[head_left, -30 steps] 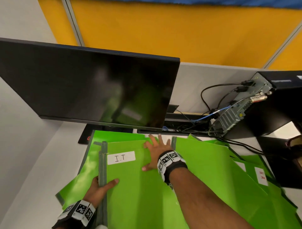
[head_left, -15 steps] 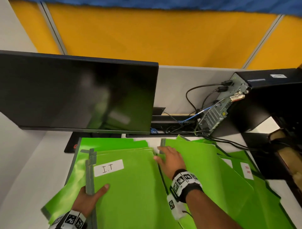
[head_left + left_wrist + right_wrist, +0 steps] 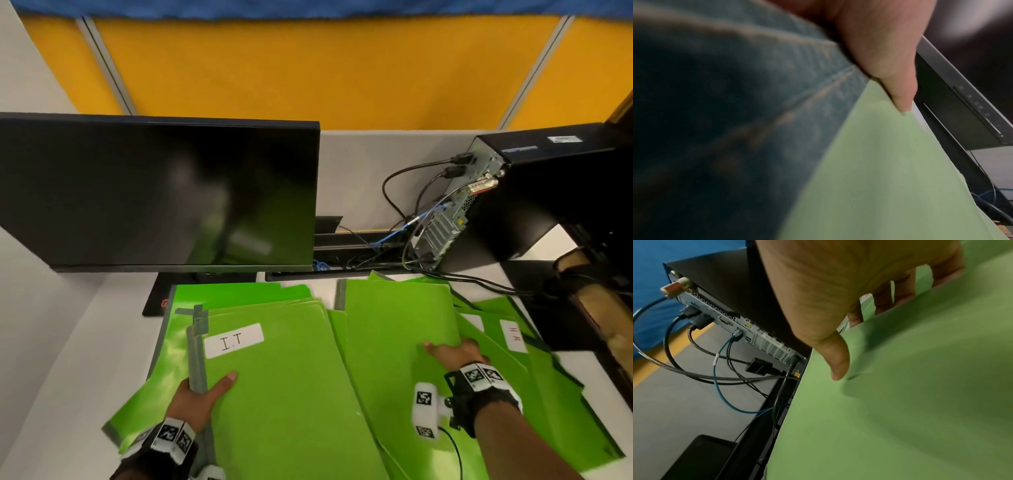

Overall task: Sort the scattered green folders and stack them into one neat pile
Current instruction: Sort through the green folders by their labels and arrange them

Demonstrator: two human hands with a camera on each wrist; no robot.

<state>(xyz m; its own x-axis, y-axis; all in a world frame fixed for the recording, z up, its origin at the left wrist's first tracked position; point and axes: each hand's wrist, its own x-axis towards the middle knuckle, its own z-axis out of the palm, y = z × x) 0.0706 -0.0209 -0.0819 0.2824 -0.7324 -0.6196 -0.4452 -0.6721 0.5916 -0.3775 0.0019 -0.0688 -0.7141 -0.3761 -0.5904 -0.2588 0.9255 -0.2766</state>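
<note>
Several green folders lie spread over the white desk [image 3: 68, 342]. On the left heap lies the top folder labelled "I.T" [image 3: 291, 394]. My left hand [image 3: 205, 390] grips its dark spine [image 3: 197, 356], with the thumb [image 3: 898, 91] pressed on the green cover [image 3: 890, 178]. To the right lies a plain green folder [image 3: 394, 325]. My right hand [image 3: 448, 349] holds it at the right edge, thumb [image 3: 836, 356] on top and fingers [image 3: 902, 288] curled under the edge of the folder [image 3: 900, 402]. A folder labelled "H R" [image 3: 493, 318] lies further right, partly covered.
A dark monitor [image 3: 154, 192] stands just behind the folders, with a black mat [image 3: 154, 301] under it. A black computer tower [image 3: 548, 192] with cables [image 3: 411, 219] stands at the back right. A brown object [image 3: 596, 308] sits at the right edge. The bare desk shows on the left.
My right hand left the top of the "I.T" folder and moved right to take the plain folder's right edge. My left hand kept its grip on the spine.
</note>
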